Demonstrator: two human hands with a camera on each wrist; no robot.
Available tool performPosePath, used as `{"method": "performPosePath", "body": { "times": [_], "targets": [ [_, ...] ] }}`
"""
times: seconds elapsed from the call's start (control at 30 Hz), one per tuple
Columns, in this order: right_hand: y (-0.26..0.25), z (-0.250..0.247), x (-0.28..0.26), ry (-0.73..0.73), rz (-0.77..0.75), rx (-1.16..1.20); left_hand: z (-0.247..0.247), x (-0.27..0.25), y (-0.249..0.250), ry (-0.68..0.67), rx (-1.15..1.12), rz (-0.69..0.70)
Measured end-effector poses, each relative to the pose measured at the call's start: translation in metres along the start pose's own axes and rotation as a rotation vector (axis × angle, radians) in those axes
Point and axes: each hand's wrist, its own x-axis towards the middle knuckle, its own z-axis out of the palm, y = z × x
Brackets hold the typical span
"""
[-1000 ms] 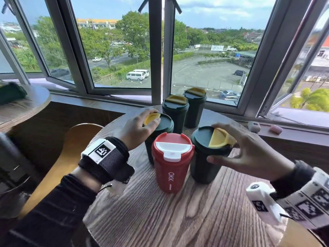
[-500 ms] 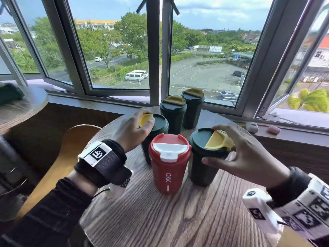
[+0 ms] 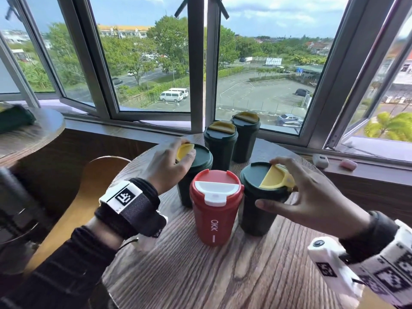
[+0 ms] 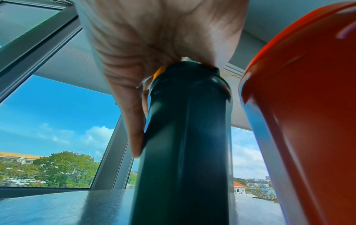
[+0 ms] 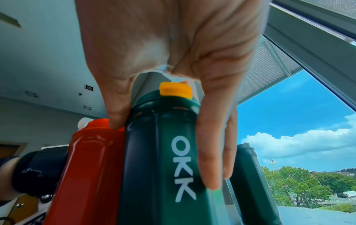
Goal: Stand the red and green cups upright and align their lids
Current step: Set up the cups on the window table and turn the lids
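A red cup (image 3: 214, 208) with a white lid flap stands upright in the middle of the round wooden table (image 3: 200, 275). To its left stands a dark green cup (image 3: 186, 192); my left hand (image 3: 185, 152) grips its lid from above, fingers over the yellow flap (image 3: 184, 150). To its right stands another green cup (image 3: 256, 215); my right hand (image 3: 270, 181) holds its lid rim between thumb and fingers, beside the yellow flap (image 3: 276, 177). The left wrist view shows the green cup (image 4: 185, 137) beside the red cup (image 4: 308, 106). The right wrist view shows the green cup (image 5: 154, 159) touching the red cup (image 5: 86, 159).
Two more green cups (image 3: 219, 146) (image 3: 245, 137) stand upright at the back of the table by the window. A small white object (image 3: 320, 161) and a pink one (image 3: 347, 164) lie on the sill. A wooden chair (image 3: 73, 208) stands left, beyond it a second table (image 3: 33, 134).
Both hands have stayed on the green cups' lids. The right cup's yellow flap has turned slightly under my right hand. The view has shifted a little.
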Motion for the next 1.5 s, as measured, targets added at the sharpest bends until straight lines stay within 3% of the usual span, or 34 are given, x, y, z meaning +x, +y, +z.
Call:
{"method": "performPosePath", "body": {
  "times": [0.27, 0.57, 0.9, 1.17, 1.5],
  "targets": [
    [0.002, -0.024, 0.022, -0.155, 0.002, -0.089, 0.002, 0.005, -0.007, -0.033, -0.063, -0.009],
    [0.008, -0.053, 0.114, -0.229, -0.02, -0.146, 0.005, 0.008, -0.016, -0.045, -0.081, -0.021],
    [0.01, -0.017, 0.182, -0.459, -0.023, -0.267, 0.007, 0.006, -0.015, -0.016, -0.16, -0.005],
    [0.014, 0.002, 0.2, -0.459, -0.032, -0.238, 0.007, 0.006, -0.014, -0.009, -0.187, -0.001],
    [0.018, 0.002, 0.197, -0.348, -0.034, -0.266, 0.008, 0.007, -0.013, 0.006, -0.186, 0.01]
  ]
}}
